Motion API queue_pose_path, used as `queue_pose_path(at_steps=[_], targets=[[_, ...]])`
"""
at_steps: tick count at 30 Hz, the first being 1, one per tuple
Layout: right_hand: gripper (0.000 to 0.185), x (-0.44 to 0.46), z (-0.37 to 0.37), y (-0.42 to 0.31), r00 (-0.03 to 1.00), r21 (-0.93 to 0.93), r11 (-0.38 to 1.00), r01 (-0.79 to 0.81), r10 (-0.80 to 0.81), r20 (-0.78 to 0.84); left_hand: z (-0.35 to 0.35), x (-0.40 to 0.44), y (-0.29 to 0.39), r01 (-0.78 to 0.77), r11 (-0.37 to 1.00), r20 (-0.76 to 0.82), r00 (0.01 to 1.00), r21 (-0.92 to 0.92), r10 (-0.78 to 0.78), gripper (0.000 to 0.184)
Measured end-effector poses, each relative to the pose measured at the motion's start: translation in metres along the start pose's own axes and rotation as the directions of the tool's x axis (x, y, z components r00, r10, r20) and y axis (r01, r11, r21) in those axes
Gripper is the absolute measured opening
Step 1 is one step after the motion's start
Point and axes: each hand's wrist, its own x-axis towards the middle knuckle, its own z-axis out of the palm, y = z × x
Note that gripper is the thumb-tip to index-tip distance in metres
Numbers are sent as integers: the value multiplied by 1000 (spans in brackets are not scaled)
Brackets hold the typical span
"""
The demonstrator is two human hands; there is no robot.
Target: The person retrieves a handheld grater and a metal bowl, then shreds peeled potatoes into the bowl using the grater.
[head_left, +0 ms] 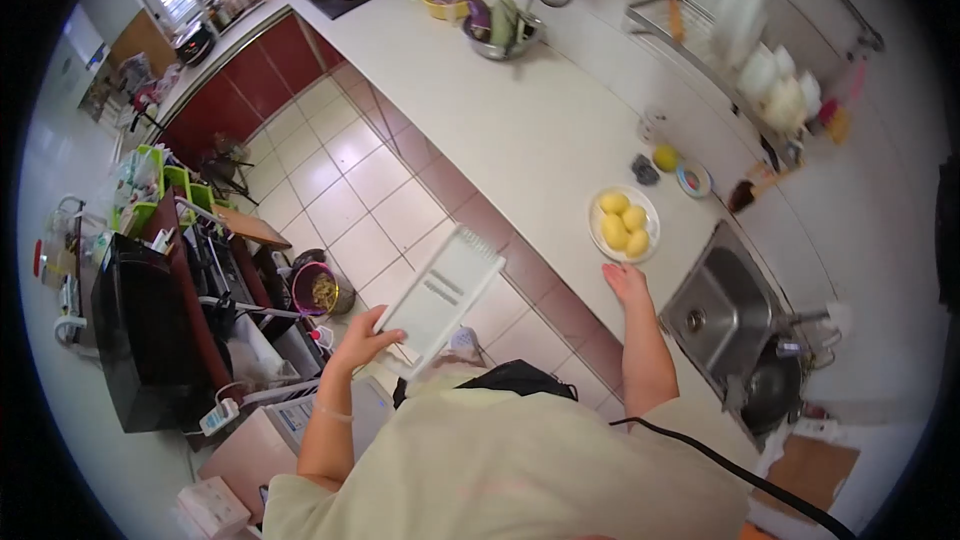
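Observation:
My left hand is closed on the near end of a white grater, a flat board with slots in its middle and a toothed far end. The grater is held tilted above the floor, apart from the counter. On the counter, my right hand lies at the near rim of a white plate, its fingers stretched out. Whether the fingertips touch the plate, I cannot tell. Several peeled yellow potatoes are grouped on that plate.
A steel sink is right of the plate, with a dark wok beside it. Behind the plate are a roll of tape and a yellow-green fruit. A vegetable bowl stands farther along the counter. A waste bin is on the floor.

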Motion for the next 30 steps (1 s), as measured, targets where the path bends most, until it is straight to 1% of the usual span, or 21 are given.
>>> queue_pose_path(at_steps=[1, 2, 3, 4, 5, 6, 8, 10, 11, 12, 14, 15, 16, 17, 18, 20, 22, 24, 26, 28, 30], targets=[[34, 18, 0, 5, 997, 90, 993, 80, -81, 10, -14, -1, 2, 73, 978, -61, 994, -196, -86, 38], [33, 27, 0, 7, 987, 183, 970, 159, -163, 4, -26, 0, 1, 128, 913, -97, 979, -389, -178, 38], [33, 30, 7, 6, 987, 182, 971, 154, -158, 7, -40, 5, -8, 174, 906, -93, 970, -386, -226, 38], [32, 31, 17, 6, 972, 112, 973, 202, -185, -142, -48, 12, -12, 177, 908, -99, 968, -379, -230, 38], [33, 30, 27, 5, 932, 32, 970, 241, -223, -285, -56, 21, -16, 185, 880, -109, 961, -436, -256, 39], [33, 30, 36, 4, 933, 37, 970, 242, -222, -283, -63, 34, -19, 188, 849, -115, 954, -493, -277, 41], [36, 36, 53, 4, 901, -51, 969, 243, -245, -358, -71, 69, -29, 164, 843, -109, 961, -512, -253, 40], [36, 44, 75, 8, 907, -71, 972, 225, -235, -348, -79, 105, -30, 183, 766, -46, 963, -616, -267, 39], [35, 54, 87, 10, 907, -81, 974, 213, -228, -354, -82, 126, -30, 152, 754, -45, 971, -639, -234, 39], [35, 64, 100, 11, 909, -82, 975, 208, -224, -352, -88, 146, -28, 154, 754, -48, 970, -639, -239, 39], [36, 81, 132, 17, 928, -107, 968, 227, -248, -279, -100, 188, -23, 260, 767, 2, 948, -587, -319, 37], [36, 81, 156, 19, 917, -107, 956, 272, -291, -273, -104, 204, -19, 245, 774, -19, 949, -584, -315, 36], [36, 84, 171, 23, 925, -153, 954, 259, -290, -245, -108, 216, -17, 269, 771, 5, 945, -578, -326, 36], [35, 93, 191, 22, 934, -196, 946, 258, -296, -199, -116, 232, -16, 278, 753, -10, 935, -596, -354, 36], [35, 102, 214, 18, 933, -193, 946, 261, -299, -200, -124, 250, -16, 282, 735, -31, 924, -617, -380, 37], [32, 111, 251, 19, 956, -280, 931, 236, -273, -103, -136, 278, -22, 302, 738, -35, 915, -604, -402, 39], [31, 125, 283, 22, 958, -315, 922, 224, -268, -102, -150, 302, -15, 243, 663, -77, 907, -708, -415, 42], [30, 141, 313, 23, 958, -347, 911, 224, -271, -91, -165, 322, -14, 256, 638, -85, 888, -727, -453, 43], [31, 156, 333, 26, 966, -405, 894, 193, -245, -81, -181, 346, -23, 257, 507, -25, 875, -823, -484, 41], [29, 167, 348, 27, 960, -411, 886, 213, -268, -80, -199, 374, -37, 265, 492, 1, 882, -829, -472, 45], [26, 175, 363, 33, 954, -412, 882, 228, -286, -85, -221, 401, -52, 226, 445, 8, 898, -866, -440, 50]])
